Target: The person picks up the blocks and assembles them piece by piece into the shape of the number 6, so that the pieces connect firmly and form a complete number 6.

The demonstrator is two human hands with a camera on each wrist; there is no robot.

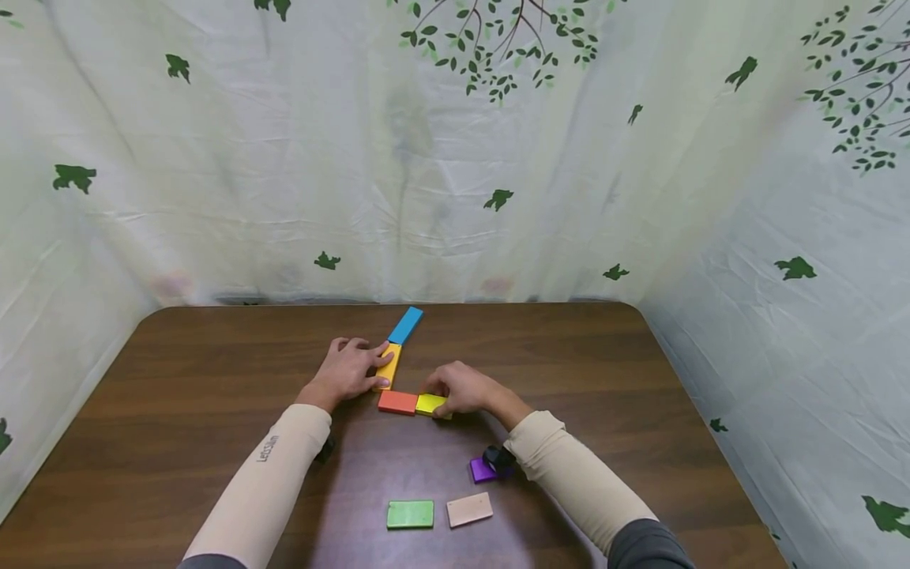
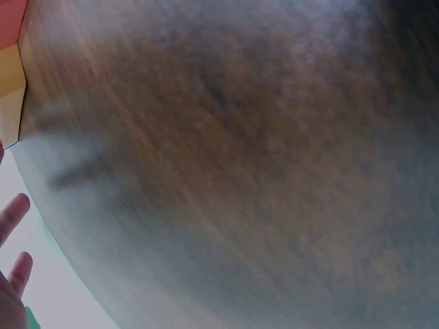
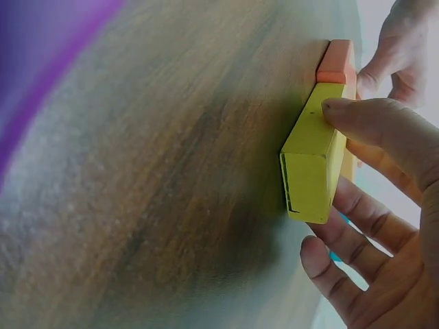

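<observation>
My left hand (image 1: 346,370) rests on an orange-yellow block (image 1: 390,365), its thumb and a fingertip touching the top face. Two of its other fingers stretch out past the block in the left wrist view. With thumb and fingers on opposite sides, my right hand (image 1: 465,389) pinches a yellow block (image 3: 306,168). That block lies end to end with a red block (image 1: 397,403). The near end of the orange-yellow block meets the red block's left part. Beyond it a blue block (image 1: 406,325) continues the line, slanting rightward.
Nearer me on the brown wooden table (image 1: 213,442) lie a green block (image 1: 410,514), a pale wood-coloured block (image 1: 469,510) and a purple block (image 1: 481,472), partly hidden by the right wrist camera. A leaf-patterned white curtain (image 1: 284,197) hangs behind the table.
</observation>
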